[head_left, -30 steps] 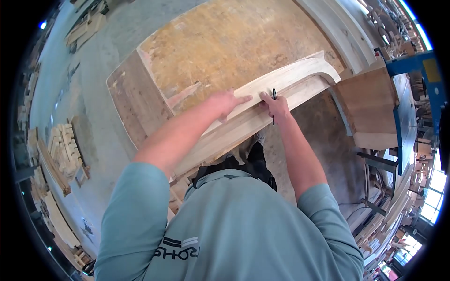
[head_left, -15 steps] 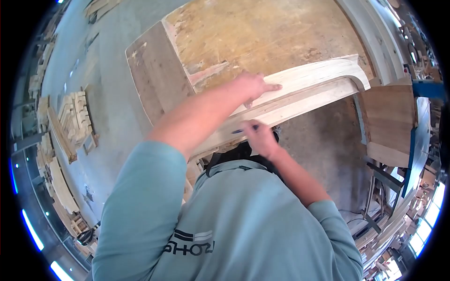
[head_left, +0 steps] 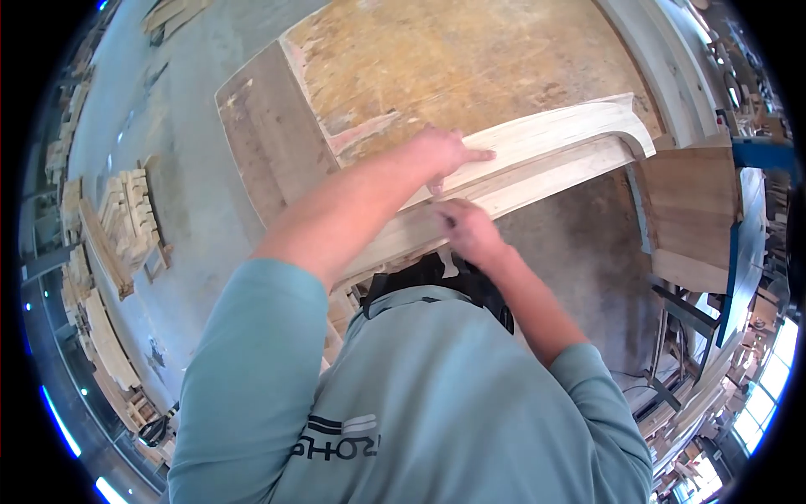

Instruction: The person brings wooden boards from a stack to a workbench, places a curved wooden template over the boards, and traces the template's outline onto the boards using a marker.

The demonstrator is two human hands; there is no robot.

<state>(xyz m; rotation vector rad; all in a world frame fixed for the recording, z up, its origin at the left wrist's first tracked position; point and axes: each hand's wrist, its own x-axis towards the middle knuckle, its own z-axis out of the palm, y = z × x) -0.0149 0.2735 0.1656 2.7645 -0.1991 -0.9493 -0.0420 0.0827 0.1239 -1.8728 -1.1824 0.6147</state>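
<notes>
My left hand (head_left: pixel 441 155) lies across a pale, curved wooden piece (head_left: pixel 546 134), its index finger stretched to the right and its thumb spread toward me. The piece rests along the near edge of a work table, over a straight pale board (head_left: pixel 554 175). Just below, my right hand (head_left: pixel 474 231) is closed around a dark pen (head_left: pixel 449 222), mostly hidden by the fingers. The pen's tip end is by the left thumb, close to the wood; whether it touches I cannot tell.
The worn, yellowish table top (head_left: pixel 470 63) extends beyond the wood, with a brown board (head_left: pixel 273 130) at its left. A curved brown panel (head_left: pixel 693 218) stands at right. Stacked wooden parts (head_left: pixel 130 218) lie on the floor at left.
My right hand has moved up, bringing the pen toward the left thumb. My left hand stays on the curved piece; the whole view has shifted slightly.
</notes>
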